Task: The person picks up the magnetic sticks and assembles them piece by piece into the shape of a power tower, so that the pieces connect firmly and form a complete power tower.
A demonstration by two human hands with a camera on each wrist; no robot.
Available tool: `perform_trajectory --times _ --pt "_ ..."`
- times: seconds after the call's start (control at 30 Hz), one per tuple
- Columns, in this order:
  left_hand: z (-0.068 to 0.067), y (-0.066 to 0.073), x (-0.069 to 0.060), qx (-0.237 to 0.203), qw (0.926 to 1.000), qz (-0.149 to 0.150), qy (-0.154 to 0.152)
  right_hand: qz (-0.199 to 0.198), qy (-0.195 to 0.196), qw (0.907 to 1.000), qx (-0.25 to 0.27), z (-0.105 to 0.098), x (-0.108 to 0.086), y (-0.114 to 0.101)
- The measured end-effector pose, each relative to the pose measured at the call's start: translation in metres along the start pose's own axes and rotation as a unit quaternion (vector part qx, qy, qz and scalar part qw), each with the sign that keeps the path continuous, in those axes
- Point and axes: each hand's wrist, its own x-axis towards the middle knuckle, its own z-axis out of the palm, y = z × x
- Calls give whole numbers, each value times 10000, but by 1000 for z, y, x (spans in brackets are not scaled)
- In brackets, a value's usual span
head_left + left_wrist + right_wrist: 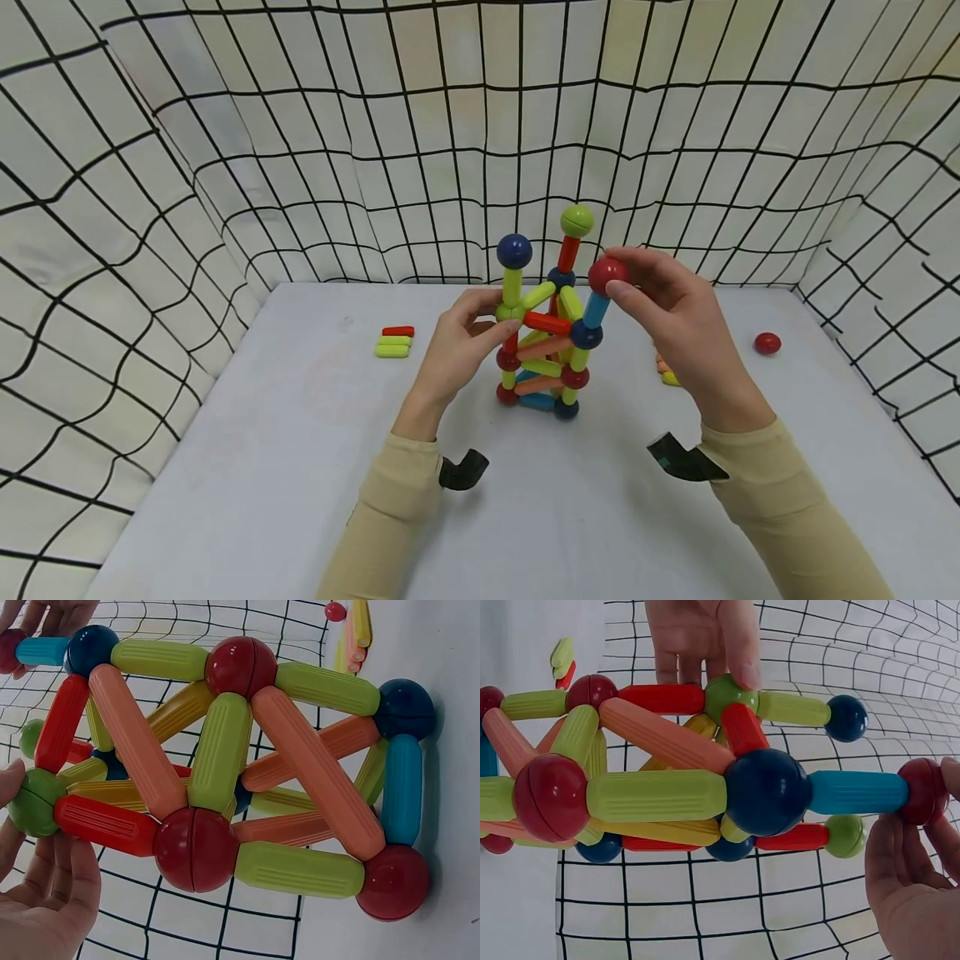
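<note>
A tower of magnetic rods and balls [543,367] stands on the table, red, green, blue, yellow and orange. My left hand [457,346] holds a green ball [36,801] on its left upper corner between thumb and fingers. With thumb and fingertips my right hand [675,321] pinches a red ball [922,791], which sits on the end of a short blue rod [859,791]. That rod's other end touches a dark blue ball [769,793] at the tower's near upper corner. Two other uprights end in a dark blue ball [514,251] and a green ball [577,221].
Left of the tower lie a red rod [398,331] and green rods [393,352]. More rods, one yellow [671,378], are partly behind my right hand. A loose red ball [767,343] rests farther right. Black netting [420,158] before white walls surrounds the white table [300,467].
</note>
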Motion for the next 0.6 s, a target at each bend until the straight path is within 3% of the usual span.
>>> perform_trajectory --times 0.6 --pt "0 1 -1 178 9997 -141 19 -29 -84 9999 90 -5 -2 6"
